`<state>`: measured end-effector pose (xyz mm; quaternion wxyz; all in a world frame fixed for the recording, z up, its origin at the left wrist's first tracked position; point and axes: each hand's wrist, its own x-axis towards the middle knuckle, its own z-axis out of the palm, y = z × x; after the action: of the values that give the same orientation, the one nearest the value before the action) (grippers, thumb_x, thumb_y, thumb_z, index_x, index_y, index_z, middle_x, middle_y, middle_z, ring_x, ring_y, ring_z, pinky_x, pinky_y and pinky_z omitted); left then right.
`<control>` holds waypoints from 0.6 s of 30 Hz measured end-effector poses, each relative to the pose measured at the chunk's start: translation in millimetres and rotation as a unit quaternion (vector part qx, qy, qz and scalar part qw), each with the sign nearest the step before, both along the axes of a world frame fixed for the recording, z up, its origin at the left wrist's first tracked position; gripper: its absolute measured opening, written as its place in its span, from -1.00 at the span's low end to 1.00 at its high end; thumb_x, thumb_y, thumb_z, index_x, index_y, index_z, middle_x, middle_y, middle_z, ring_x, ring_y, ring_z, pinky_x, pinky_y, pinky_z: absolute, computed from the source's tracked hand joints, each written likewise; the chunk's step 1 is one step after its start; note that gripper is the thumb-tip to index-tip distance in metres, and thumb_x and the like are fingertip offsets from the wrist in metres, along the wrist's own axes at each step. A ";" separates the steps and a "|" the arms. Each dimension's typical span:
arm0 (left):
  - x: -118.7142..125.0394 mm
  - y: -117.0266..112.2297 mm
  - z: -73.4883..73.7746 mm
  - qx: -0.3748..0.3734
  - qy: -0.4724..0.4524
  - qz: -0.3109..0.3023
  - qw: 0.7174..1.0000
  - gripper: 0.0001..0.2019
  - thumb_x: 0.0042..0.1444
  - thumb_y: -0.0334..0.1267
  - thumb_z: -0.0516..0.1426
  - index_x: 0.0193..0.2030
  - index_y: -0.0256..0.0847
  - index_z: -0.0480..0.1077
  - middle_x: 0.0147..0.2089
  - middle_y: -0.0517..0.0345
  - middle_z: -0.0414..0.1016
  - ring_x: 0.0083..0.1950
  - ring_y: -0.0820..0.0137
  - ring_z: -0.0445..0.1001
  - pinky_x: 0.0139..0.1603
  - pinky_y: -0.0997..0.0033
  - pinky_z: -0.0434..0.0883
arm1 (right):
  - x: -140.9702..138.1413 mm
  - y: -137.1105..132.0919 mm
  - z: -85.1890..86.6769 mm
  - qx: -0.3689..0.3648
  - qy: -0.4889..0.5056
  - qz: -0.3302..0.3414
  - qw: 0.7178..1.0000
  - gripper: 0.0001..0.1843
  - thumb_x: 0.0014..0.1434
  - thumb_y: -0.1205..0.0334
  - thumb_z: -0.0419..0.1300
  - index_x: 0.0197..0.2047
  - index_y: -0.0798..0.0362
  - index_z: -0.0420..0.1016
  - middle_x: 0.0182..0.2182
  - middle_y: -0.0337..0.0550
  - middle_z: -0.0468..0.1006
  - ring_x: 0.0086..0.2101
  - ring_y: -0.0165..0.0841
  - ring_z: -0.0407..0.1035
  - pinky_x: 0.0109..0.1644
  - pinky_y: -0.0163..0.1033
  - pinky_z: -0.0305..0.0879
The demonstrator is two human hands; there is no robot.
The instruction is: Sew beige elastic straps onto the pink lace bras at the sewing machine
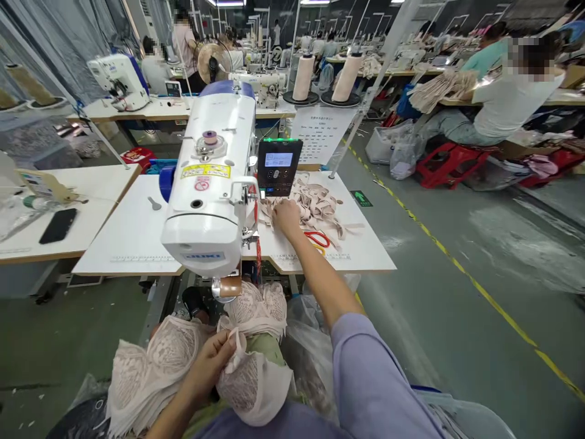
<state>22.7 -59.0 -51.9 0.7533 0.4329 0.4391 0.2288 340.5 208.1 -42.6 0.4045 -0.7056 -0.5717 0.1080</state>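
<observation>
Pale pink lace bra pieces (155,366) heaped on lap; left grip (208,361) pinching one cup's edge. Right grip (286,217) atop beige elastic strap pile (320,200) on white bench (132,238); finger spread unclear.

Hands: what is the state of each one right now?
Left hand: closed on a lace bra piece over the lap.
Right hand: resting on the beige strap pile; grip cannot be told.
</observation>
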 end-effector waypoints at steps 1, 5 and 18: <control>-4.2 0.6 -0.2 0.002 0.008 0.009 1.000 -0.52 0.15 0.22 0.21 -0.35 -0.22 0.32 -0.46 0.26 0.29 -0.44 0.48 0.19 -0.36 0.49 0.16 | 1.7 -1.5 -1.0 0.011 0.010 0.000 1.000 -0.89 0.15 0.39 0.19 -0.35 0.13 0.56 -0.14 0.18 0.54 0.04 0.02 0.27 0.20 0.14 0.13; -14.8 1.7 0.0 -0.005 0.025 0.009 1.000 -0.47 0.10 0.29 0.19 -0.39 -0.21 0.30 -0.50 0.27 0.25 -0.48 0.50 0.12 -0.40 0.48 0.11 | 9.5 -24.3 -1.8 0.064 0.070 -0.013 0.995 -0.77 0.31 0.13 0.06 -0.21 0.05 0.49 -0.10 0.02 0.52 -0.01 -0.12 0.30 0.18 0.06 0.20; -12.5 -2.8 51.5 0.257 0.185 0.033 0.948 -0.74 0.21 -0.03 0.18 -0.24 -0.19 0.50 -0.36 0.17 0.48 -0.33 0.35 0.42 -0.29 0.43 0.32 | -142.0 -249.1 -18.9 -0.155 0.747 0.144 0.630 -0.63 0.14 -0.05 0.35 -0.34 -0.02 0.29 -0.58 -0.47 -0.02 -0.64 -0.53 -0.24 -0.66 -0.48 -0.09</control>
<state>10.3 -61.9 -0.4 0.5145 0.6316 0.5109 0.2746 198.5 -41.1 -61.4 0.5572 -0.3443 -0.1429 0.7420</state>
